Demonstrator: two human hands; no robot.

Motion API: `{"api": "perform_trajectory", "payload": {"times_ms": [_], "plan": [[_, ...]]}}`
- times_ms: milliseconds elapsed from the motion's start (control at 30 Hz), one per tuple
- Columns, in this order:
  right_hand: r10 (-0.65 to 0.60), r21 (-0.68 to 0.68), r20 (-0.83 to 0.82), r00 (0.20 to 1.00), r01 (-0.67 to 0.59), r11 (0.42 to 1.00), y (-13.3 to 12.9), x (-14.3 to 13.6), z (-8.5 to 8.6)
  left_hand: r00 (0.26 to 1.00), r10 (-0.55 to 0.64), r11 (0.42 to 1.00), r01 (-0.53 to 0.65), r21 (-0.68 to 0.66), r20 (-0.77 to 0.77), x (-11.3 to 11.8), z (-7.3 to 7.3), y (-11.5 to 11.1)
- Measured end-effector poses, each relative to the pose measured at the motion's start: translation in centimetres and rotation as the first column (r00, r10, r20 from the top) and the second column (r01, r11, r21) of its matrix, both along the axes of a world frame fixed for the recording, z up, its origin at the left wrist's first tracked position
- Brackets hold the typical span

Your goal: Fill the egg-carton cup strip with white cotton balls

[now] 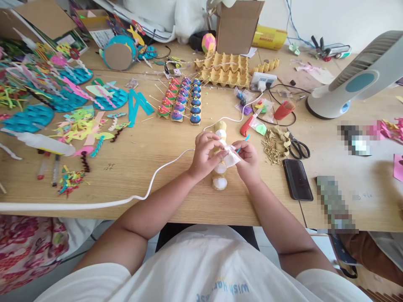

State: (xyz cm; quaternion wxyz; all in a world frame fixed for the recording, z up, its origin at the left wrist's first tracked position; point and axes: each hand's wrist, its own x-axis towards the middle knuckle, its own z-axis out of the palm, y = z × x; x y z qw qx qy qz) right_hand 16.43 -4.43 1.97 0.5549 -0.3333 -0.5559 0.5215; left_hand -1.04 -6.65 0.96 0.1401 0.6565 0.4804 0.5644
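Note:
My left hand [206, 155] is closed, with thumb and fingers pinching one side of a small, crumpled white sheet or packet [232, 157]. On its other side my right hand [248, 162] is closed too, and a thin blue stick [247, 137] pokes up from the fingers there. Whether the white piece is paper, plastic or clay I cannot tell. Beneath both hands an egg-carton strip [219, 183] stretches away from me, with white filling or covering on its cups. Its middle is partly hidden by my fingers and the white piece.
Painted egg-carton strips [178, 100] stand beyond my hands. A white cable [151, 184] crosses at left. Right are scissors [297, 144], a phone [298, 179], carton scraps [278, 142], a red cutter [246, 126] and a fan [343, 92]. Blue trays [28, 117] and paper cuttings lie left.

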Motion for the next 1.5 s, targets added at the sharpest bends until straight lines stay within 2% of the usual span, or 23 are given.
{"api": "perform_trajectory", "payload": {"times_ms": [200,333,433,633,800,900,1033,1167,1267,1500], "plan": [[0.061,-0.202,-0.114,0.992,-0.083,0.976,0.5,0.0,-0.2,0.995,0.066,0.998,-0.067,0.012,0.081,0.3,0.0,-0.3],[0.196,-0.233,-0.081,0.977,-0.210,0.950,0.5,0.1,-0.4,0.986,0.148,0.984,-0.155,0.092,0.078,0.3,-0.2,-0.4],[0.188,-0.207,0.007,0.982,-0.182,0.961,0.3,0.1,-0.3,0.989,0.147,0.981,-0.149,0.121,0.029,0.3,-0.3,-0.4],[0.105,-0.134,0.020,0.994,-0.102,0.986,0.6,0.4,0.1,0.989,0.148,0.987,-0.146,0.064,-0.025,0.2,-0.4,-0.3],[0.009,0.014,0.114,0.993,-0.010,1.000,0.7,0.7,0.2,0.985,0.170,0.980,-0.166,0.114,-0.022,-0.2,-0.7,-0.1],[-0.090,0.142,0.162,0.983,0.067,0.988,0.7,0.9,0.2,0.985,0.172,0.981,-0.169,0.099,-0.022,-0.1,-0.6,-0.1],[-0.235,0.364,0.260,0.937,0.130,0.922,1.1,1.3,0.4,0.993,0.120,0.991,-0.118,0.064,-0.019,0.0,-0.3,-0.4],[-0.282,0.498,0.400,0.872,0.051,0.865,1.4,1.8,0.3,0.992,0.122,0.992,-0.121,0.032,-0.024,0.1,-0.4,-0.4],[-0.309,0.578,0.443,0.842,-0.005,0.816,1.4,2.0,-0.1,0.989,0.148,0.989,-0.148,0.018,-0.023,0.1,-0.7,-0.3],[-0.455,0.785,0.383,0.804,-0.023,0.620,1.2,1.9,-0.9,0.985,0.118,0.991,-0.125,0.052,0.123,0.3,-1.0,-0.2]]}}
